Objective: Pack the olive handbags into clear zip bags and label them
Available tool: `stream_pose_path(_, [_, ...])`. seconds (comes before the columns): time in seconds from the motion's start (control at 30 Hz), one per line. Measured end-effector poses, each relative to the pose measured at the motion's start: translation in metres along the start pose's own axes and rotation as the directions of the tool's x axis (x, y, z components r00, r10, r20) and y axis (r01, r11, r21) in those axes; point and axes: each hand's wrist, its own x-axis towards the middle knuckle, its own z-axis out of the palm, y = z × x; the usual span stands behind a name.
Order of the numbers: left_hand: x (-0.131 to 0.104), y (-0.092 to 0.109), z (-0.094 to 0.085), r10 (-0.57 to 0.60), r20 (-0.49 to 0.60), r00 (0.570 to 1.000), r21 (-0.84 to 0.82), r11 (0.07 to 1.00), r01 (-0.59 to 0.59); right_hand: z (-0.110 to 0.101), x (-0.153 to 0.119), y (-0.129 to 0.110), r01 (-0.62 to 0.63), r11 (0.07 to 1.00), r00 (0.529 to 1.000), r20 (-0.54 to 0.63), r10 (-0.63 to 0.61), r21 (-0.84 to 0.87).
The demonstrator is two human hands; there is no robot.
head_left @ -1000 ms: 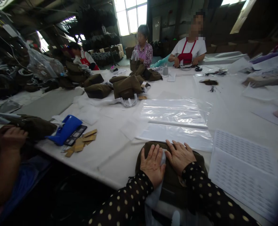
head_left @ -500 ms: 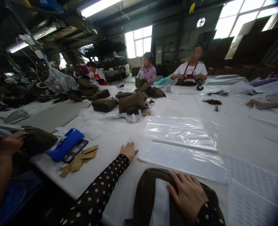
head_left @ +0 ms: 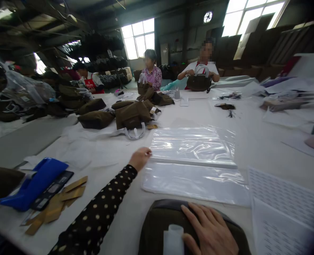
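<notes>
My left hand (head_left: 141, 159) is closed in a pinch at the left edge of a clear plastic bag (head_left: 183, 143), which lies flat on the white table; the fingertips are slightly blurred. More clear plastic with a glossy, whitish face (head_left: 194, 182) lies on the near side of it. Closer to me, a dark olive-brown fabric bag (head_left: 157, 216) with a strip of white wrapping (head_left: 174, 239) rests at the bottom edge of the view. My right hand (head_left: 211, 230) lies flat on top of that bag, fingers stretched out and gripping nothing.
On the left lie a blue tape dispenser (head_left: 40, 180), a dark flat box (head_left: 52, 189) and several tan card pieces (head_left: 56, 207). Brown bags (head_left: 132, 115) are heaped at mid-table. Printed sheets (head_left: 281, 198) lie right. Co-workers stand across the table, one holding a bag (head_left: 198, 83).
My left hand has gone from flat on the table to pinched at the plastic's edge, further forward. My view has turned right. The co-worker opposite has raised a bag.
</notes>
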Motion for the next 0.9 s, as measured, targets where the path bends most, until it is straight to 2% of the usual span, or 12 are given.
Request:
stream_pose_path(0.1, [-0.002, 0.049, 0.044, 0.239, 0.197, 0.951, -0.094, 0.970, -0.225, -0.030, -0.008, 0.025, -0.021, 0.974, 1.000, 0.000, 0.021, 0.224])
stream_pose_path(0.17, [-0.002, 0.063, 0.064, 0.301, 0.276, 0.913, -0.131, 0.953, -0.274, -0.050, -0.012, 0.056, -0.191, 0.903, 0.982, 0.062, 0.181, 0.384])
stream_pose_path(0.23, [0.003, 0.064, 0.073, 0.311, 0.321, 0.894, -0.144, 0.950, -0.278, -0.055, -0.010, 0.090, -0.370, 0.809, 0.929, 0.162, 0.333, 0.457])
stream_pose_path(0.3, [0.012, 0.061, 0.071, 0.301, 0.366, 0.880, -0.147, 0.953, -0.265, -0.038, -0.002, 0.119, -0.416, 0.803, 0.908, 0.232, 0.348, 0.426])
stream_pose_path(0.37, [0.019, 0.058, 0.064, 0.286, 0.413, 0.865, -0.148, 0.958, -0.246, -0.007, 0.007, 0.139, -0.352, 0.887, 0.915, 0.309, 0.259, 0.298])
stream_pose_path(0.43, [0.022, 0.059, 0.056, 0.267, 0.437, 0.859, -0.145, 0.963, -0.226, 0.026, 0.015, 0.149, -0.277, 0.949, 0.883, 0.430, 0.189, 0.152])
stream_pose_path(0.5, [0.017, 0.061, 0.051, 0.248, 0.428, 0.869, -0.137, 0.968, -0.209, 0.049, 0.018, 0.155, -0.241, 0.967, 0.850, 0.498, 0.173, 0.077])
stream_pose_path(0.53, [0.011, 0.063, 0.050, 0.239, 0.415, 0.878, -0.132, 0.970, -0.202, 0.056, 0.018, 0.157, -0.238, 0.969, 0.853, 0.492, 0.174, 0.069])
stream_pose_path(0.67, [-0.021, 0.072, 0.053, 0.232, 0.318, 0.919, -0.093, 0.972, -0.214, 0.061, 0.011, 0.162, -0.218, 0.968, 0.927, 0.338, 0.165, 0.127])
stream_pose_path(0.77, [-0.041, 0.075, 0.057, 0.232, 0.259, 0.938, -0.041, 0.973, -0.229, 0.065, 0.009, 0.161, -0.216, 0.968, 0.899, 0.413, 0.147, 0.126])
stream_pose_path(0.83, [-0.045, 0.075, 0.059, 0.223, 0.251, 0.942, -0.022, 0.974, -0.224, 0.070, 0.010, 0.159, -0.209, 0.972, 0.869, 0.476, 0.136, 0.103])
stream_pose_path(0.9, [-0.045, 0.072, 0.060, 0.218, 0.261, 0.940, -0.017, 0.975, -0.222, 0.075, 0.010, 0.158, -0.187, 0.977, 0.872, 0.476, 0.116, 0.104])
